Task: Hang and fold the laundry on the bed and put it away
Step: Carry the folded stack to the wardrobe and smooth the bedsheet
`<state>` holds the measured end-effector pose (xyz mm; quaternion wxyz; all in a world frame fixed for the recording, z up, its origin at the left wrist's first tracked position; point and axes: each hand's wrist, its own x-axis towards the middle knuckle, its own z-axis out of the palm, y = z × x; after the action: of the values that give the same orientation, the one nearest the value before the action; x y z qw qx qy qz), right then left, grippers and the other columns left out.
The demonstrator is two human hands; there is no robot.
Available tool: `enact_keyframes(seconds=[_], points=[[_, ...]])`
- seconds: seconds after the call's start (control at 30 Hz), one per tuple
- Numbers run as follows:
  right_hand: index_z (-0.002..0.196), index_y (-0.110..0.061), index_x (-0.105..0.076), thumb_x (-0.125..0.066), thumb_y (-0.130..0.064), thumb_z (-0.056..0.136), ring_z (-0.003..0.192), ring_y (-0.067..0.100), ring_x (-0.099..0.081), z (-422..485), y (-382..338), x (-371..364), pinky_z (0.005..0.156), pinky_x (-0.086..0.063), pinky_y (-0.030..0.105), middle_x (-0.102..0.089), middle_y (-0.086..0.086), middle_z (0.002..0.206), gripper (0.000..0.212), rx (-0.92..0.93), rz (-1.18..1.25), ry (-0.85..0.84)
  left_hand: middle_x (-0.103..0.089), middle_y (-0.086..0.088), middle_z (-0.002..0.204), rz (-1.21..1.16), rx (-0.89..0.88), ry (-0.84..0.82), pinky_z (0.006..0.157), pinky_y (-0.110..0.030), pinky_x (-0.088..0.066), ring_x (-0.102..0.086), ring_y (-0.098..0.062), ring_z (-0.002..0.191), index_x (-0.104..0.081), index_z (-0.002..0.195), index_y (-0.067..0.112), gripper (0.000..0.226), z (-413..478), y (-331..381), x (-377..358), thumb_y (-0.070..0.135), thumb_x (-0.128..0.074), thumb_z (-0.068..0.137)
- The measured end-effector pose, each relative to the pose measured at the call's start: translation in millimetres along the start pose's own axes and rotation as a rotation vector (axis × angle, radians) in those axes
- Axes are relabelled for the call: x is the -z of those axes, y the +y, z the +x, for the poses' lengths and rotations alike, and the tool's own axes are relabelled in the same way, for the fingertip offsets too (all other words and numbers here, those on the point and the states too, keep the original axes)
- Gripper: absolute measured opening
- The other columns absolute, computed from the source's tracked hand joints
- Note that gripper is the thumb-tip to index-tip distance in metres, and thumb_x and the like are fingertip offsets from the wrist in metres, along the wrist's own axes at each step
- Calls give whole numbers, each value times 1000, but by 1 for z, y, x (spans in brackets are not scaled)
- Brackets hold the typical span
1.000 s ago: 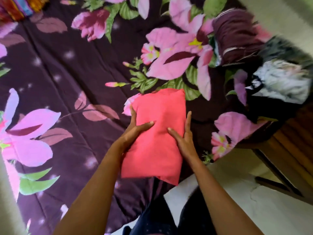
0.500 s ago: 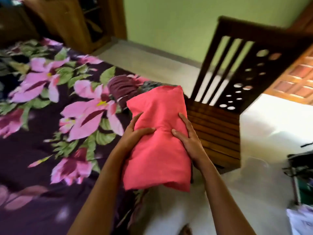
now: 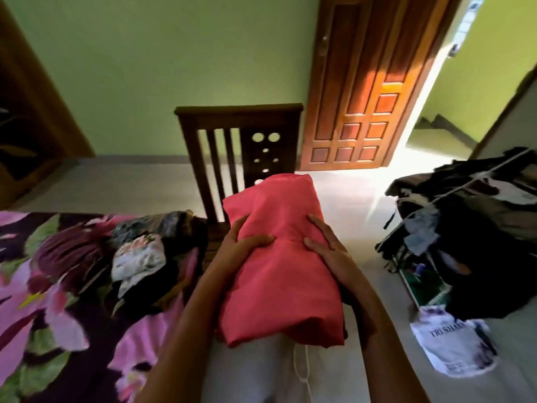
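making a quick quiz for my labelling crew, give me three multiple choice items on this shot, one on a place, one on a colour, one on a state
1. Where is the folded red garment?
A. in a drawer
B. held between the left hand and right hand
C. on a hanger

2. What colour is the wall?
A. green
B. white
C. blue

3. What state is the wooden door in?
A. shut
B. open
C. off its hinges

Answers:
1 B, a hand grips each side with a thumb across the top.
2 A, it is green all across behind the chair.
3 B, it stands swung open with daylight coming in beside it.
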<state>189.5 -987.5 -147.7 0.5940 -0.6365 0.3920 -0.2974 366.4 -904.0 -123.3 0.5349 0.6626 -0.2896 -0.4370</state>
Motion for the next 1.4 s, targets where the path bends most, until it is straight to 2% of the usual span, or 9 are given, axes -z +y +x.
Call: enact_keyframes(seconds=[0.07,0.13,0.27,0.47,0.67,0.83,0.93,1.13,1.4], points=[[128,-49,-49,-61,-28,89,128,12,-43,12,0,26,110,-36,39,-42,-13,143,46,-1,8,43,-52,2,120,13,-4,-40,66,-16,-43,-54,-10,94,-46,134,32,71,25,10,-26,22,-78,71],[127,-47,-49,-61,-26,89,127,11,-43,28,0,51,110,-35,35,-42,-13,142,45,-7,19,83,-53,2,119,12,-7,-80,61,-14,-41,-55,-4,88,-46,132,33,71,49,20,-52,22,-79,70],[125,-45,-50,-61,-24,90,122,7,-44,68,-3,97,102,-35,22,-44,-15,137,42,-15,14,164,-54,0,125,-6,-16,-139,66,-18,-46,-57,-5,94,-47,132,35,89,100,37,-96,33,-83,51],[127,-44,-51,-60,-25,90,118,9,-46,133,-8,164,95,-39,20,-45,-14,134,43,-34,62,252,-54,1,127,55,-30,-213,82,-28,-48,-58,-14,105,-47,131,38,104,180,68,-159,51,-75,32],[127,-47,-51,-60,-28,89,120,14,-48,190,5,233,101,-41,28,-44,-10,135,43,-111,109,307,-46,6,125,141,-2,-271,82,-27,-42,-52,-14,104,-40,135,43,89,248,86,-228,47,-72,52],[128,-43,-51,-59,-26,90,114,9,-46,261,9,298,81,-40,7,-44,-10,134,42,-104,66,246,-49,2,134,136,17,-199,93,-31,-44,-54,-18,111,-40,136,41,98,311,97,-287,50,-75,44],[128,-44,-51,-60,-27,90,113,11,-46,308,2,341,85,-40,13,-43,-9,134,43,-92,44,178,-51,1,133,104,20,-132,95,-33,-44,-55,-19,111,-40,136,40,104,343,111,-319,54,-74,38],[122,-46,-55,-63,-27,87,122,15,-48,385,-11,404,107,-40,33,-44,-8,142,41,-42,32,38,-51,2,133,34,-6,-10,97,-36,-45,-56,-20,111,-39,138,39,90,387,138,-370,47,-71,55],[126,-41,-55,-61,-23,89,123,15,-47,447,5,419,105,-39,27,-44,-7,142,42,-46,77,-61,-50,3,133,77,48,80,94,-32,-43,-53,-19,113,-40,138,38,90,434,150,-384,48,-70,53]])
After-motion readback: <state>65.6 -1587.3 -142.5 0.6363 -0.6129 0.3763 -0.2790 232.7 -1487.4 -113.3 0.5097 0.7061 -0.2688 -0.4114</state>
